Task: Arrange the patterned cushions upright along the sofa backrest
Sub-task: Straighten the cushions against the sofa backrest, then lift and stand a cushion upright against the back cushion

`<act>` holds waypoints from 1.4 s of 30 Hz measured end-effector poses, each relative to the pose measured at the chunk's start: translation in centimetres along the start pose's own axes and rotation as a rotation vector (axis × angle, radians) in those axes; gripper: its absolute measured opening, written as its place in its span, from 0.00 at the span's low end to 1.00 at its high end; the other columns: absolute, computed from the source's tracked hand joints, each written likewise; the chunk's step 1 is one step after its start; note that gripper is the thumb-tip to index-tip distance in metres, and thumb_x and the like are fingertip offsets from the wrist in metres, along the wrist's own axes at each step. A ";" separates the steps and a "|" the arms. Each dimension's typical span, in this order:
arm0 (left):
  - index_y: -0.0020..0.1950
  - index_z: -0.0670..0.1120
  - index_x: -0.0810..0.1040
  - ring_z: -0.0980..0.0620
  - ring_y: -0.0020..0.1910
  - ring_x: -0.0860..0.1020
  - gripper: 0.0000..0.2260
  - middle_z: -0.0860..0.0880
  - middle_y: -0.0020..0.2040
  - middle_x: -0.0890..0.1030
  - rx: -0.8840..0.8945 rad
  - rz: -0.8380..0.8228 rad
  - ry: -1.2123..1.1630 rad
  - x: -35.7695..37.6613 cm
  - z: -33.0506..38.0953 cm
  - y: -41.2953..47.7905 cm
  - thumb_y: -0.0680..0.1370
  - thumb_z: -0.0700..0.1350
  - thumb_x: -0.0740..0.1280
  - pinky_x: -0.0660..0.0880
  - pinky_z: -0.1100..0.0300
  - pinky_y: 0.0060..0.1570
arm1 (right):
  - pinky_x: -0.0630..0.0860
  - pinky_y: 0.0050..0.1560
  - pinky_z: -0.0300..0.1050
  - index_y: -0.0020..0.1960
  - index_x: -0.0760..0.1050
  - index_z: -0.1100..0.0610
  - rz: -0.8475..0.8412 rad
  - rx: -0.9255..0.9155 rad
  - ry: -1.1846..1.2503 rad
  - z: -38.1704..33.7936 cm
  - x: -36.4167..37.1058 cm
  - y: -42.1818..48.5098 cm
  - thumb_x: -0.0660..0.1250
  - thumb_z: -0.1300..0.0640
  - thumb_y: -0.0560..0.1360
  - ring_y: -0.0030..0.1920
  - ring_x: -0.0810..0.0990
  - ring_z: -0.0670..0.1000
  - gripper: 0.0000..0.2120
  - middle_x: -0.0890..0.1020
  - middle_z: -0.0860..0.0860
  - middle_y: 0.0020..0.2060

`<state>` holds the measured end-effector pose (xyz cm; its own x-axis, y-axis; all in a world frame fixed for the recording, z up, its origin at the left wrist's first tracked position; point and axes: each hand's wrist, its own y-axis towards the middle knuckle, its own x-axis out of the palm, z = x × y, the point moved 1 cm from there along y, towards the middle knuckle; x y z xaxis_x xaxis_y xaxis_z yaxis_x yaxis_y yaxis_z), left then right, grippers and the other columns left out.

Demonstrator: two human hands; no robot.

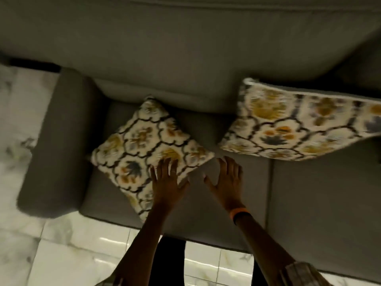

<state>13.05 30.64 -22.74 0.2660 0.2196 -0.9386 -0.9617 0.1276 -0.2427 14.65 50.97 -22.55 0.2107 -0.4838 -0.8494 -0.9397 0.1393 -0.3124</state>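
The near cushion (151,150) lies flat, cornerwise on the sofa seat (319,193), left hand (168,178) resting spread on it, right hand (227,178) loose beside. Best to grasp opposite edges, then stand it against the backrest (185,48) beside the second cushion (299,122).

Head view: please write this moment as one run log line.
left hand: flat on left cushion | right hand: open, on sofa seat | right cushion: against backrest

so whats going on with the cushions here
A person leans over a grey sofa, both hands open. The left hand rests flat on the left patterned cushion, which lies turned like a diamond on the seat. The right hand holds nothing. The right patterned cushion leans near the backrest.
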 end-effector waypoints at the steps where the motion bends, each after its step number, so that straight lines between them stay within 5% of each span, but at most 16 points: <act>1: 0.72 0.44 0.70 0.36 0.73 0.68 0.32 0.38 0.72 0.73 -0.056 0.033 -0.008 -0.5 -3.1 0.1 0.75 0.63 0.61 0.63 0.32 0.71 | 0.67 0.73 0.66 0.73 0.72 0.60 0.000 -0.027 0.015 -2.7 1.0 0.9 0.61 0.33 0.74 0.73 0.73 0.64 0.39 0.75 0.61 0.72; 5: 0.75 0.43 0.64 0.33 0.74 0.64 0.38 0.36 0.75 0.66 -0.407 0.123 -0.224 -1.7 -12.6 0.3 0.72 0.64 0.63 0.62 0.32 0.70 | 0.64 0.76 0.66 0.79 0.65 0.61 -0.083 -0.035 0.141 -10.1 4.9 5.8 0.59 0.32 0.74 0.76 0.68 0.66 0.44 0.70 0.63 0.76; 8: 0.80 0.48 0.49 0.33 0.76 0.59 0.48 0.38 0.80 0.54 -0.785 0.079 -0.685 -1.7 -17.9 0.4 0.69 0.63 0.70 0.63 0.33 0.71 | 0.67 0.75 0.60 0.83 0.57 0.55 -0.170 0.092 0.411 -13.6 6.4 10.6 0.65 0.32 0.73 0.76 0.68 0.59 0.46 0.69 0.56 0.77; 10: 0.80 0.52 0.46 0.36 0.75 0.64 0.49 0.41 0.80 0.57 -0.970 0.030 -1.130 -1.8 -19.9 0.7 0.71 0.57 0.75 0.71 0.36 0.68 | 0.74 0.65 0.45 0.82 0.58 0.55 -0.237 0.236 0.663 -14.3 6.8 14.1 0.71 0.42 0.77 0.71 0.74 0.53 0.41 0.74 0.49 0.69; 13: 0.75 0.54 0.62 0.47 0.59 0.81 0.35 0.44 0.69 0.76 -0.922 -0.129 -1.518 -2.4 -20.8 1.5 0.71 0.56 0.73 0.84 0.51 0.44 | 0.74 0.59 0.41 0.80 0.65 0.52 -0.429 0.360 0.769 -15.6 5.9 17.0 0.72 0.40 0.75 0.70 0.74 0.52 0.38 0.76 0.47 0.67; 16: 0.74 0.53 0.66 0.44 0.59 0.82 0.36 0.44 0.65 0.80 -0.825 0.003 -1.616 -3.0 -21.0 2.5 0.69 0.49 0.78 0.84 0.48 0.48 | 0.73 0.60 0.44 0.77 0.70 0.52 -0.486 0.322 0.849 -16.7 3.8 15.8 0.71 0.50 0.79 0.70 0.76 0.51 0.28 0.78 0.47 0.68; 21: 0.75 0.56 0.62 0.54 0.62 0.79 0.46 0.53 0.66 0.77 -0.648 0.226 -1.478 -9.7 -21.8 5.6 0.63 0.41 0.82 0.83 0.60 0.46 | 0.85 0.56 0.49 0.67 0.78 0.37 -0.272 0.280 1.027 -17.7 -0.3 10.1 0.81 0.40 0.65 0.59 0.86 0.47 0.31 0.87 0.42 0.60; 24: 0.76 0.48 0.60 0.48 0.66 0.78 0.52 0.48 0.69 0.77 -0.460 0.275 -1.340 -14.1 -23.6 9.0 0.57 0.48 0.83 0.83 0.54 0.53 | 0.86 0.46 0.41 0.54 0.78 0.24 -0.115 0.170 0.971 -19.8 -1.8 9.3 0.81 0.53 0.70 0.49 0.88 0.41 0.26 0.89 0.40 0.51; 26: 0.72 0.44 0.62 0.58 0.66 0.77 0.49 0.55 0.66 0.78 -0.338 0.330 -1.252 -16.3 -24.6 12.1 0.57 0.48 0.83 0.81 0.61 0.56 | 0.84 0.55 0.43 0.58 0.76 0.34 -0.003 0.138 0.983 -20.9 -2.0 10.5 0.79 0.52 0.70 0.52 0.86 0.44 0.23 0.87 0.45 0.57; 27: 0.72 0.44 0.62 0.59 0.66 0.77 0.48 0.57 0.66 0.77 -0.281 0.340 -1.227 -17.0 -24.9 13.6 0.57 0.47 0.82 0.80 0.59 0.59 | 0.83 0.57 0.37 0.61 0.74 0.41 -0.001 0.106 0.992 -21.2 -1.7 11.4 0.79 0.49 0.68 0.54 0.85 0.39 0.25 0.86 0.39 0.56; 30: 0.76 0.45 0.60 0.50 0.71 0.73 0.52 0.49 0.72 0.73 -0.266 0.184 -1.180 -16.2 -26.2 17.2 0.58 0.51 0.84 0.74 0.42 0.68 | 0.78 0.59 0.27 0.71 0.73 0.58 -0.123 0.102 0.967 -21.3 1.2 13.9 0.77 0.56 0.71 0.57 0.81 0.29 0.30 0.84 0.33 0.56; 34: 0.75 0.53 0.64 0.48 0.69 0.75 0.50 0.49 0.72 0.75 -0.348 0.051 -1.165 -14.9 -27.1 18.5 0.57 0.61 0.83 0.75 0.36 0.64 | 0.79 0.60 0.31 0.69 0.75 0.48 -0.154 0.094 0.972 -20.8 3.1 16.2 0.73 0.69 0.76 0.65 0.81 0.38 0.27 0.84 0.36 0.60; 38: 0.67 0.64 0.70 0.49 0.67 0.77 0.34 0.50 0.69 0.77 -0.377 0.110 -1.219 -15.2 -25.8 18.4 0.67 0.47 0.81 0.76 0.38 0.64 | 0.82 0.64 0.46 0.72 0.75 0.54 -0.097 0.150 1.050 -20.1 4.3 15.0 0.77 0.62 0.74 0.67 0.81 0.48 0.28 0.84 0.46 0.63; 40: 0.74 0.55 0.64 0.54 0.67 0.76 0.37 0.48 0.72 0.73 -0.376 0.150 -1.207 -14.2 -25.1 17.6 0.71 0.39 0.77 0.76 0.44 0.66 | 0.81 0.65 0.47 0.75 0.70 0.60 -0.067 0.175 1.071 -20.3 4.9 14.4 0.80 0.55 0.70 0.68 0.80 0.49 0.37 0.81 0.56 0.68; 42: 0.78 0.44 0.58 0.53 0.70 0.73 0.41 0.45 0.74 0.69 -0.418 0.194 -1.114 -12.9 -24.1 16.5 0.71 0.38 0.78 0.73 0.47 0.69 | 0.79 0.66 0.41 0.78 0.64 0.60 -0.050 0.147 1.066 -20.4 5.4 14.5 0.79 0.60 0.71 0.67 0.80 0.41 0.40 0.76 0.56 0.72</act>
<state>-7.84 6.59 -20.58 -0.1720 0.9409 -0.2916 -0.8842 -0.2780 -0.3753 -3.31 32.73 -22.97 -0.1623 -0.9856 -0.0481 -0.8800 0.1667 -0.4449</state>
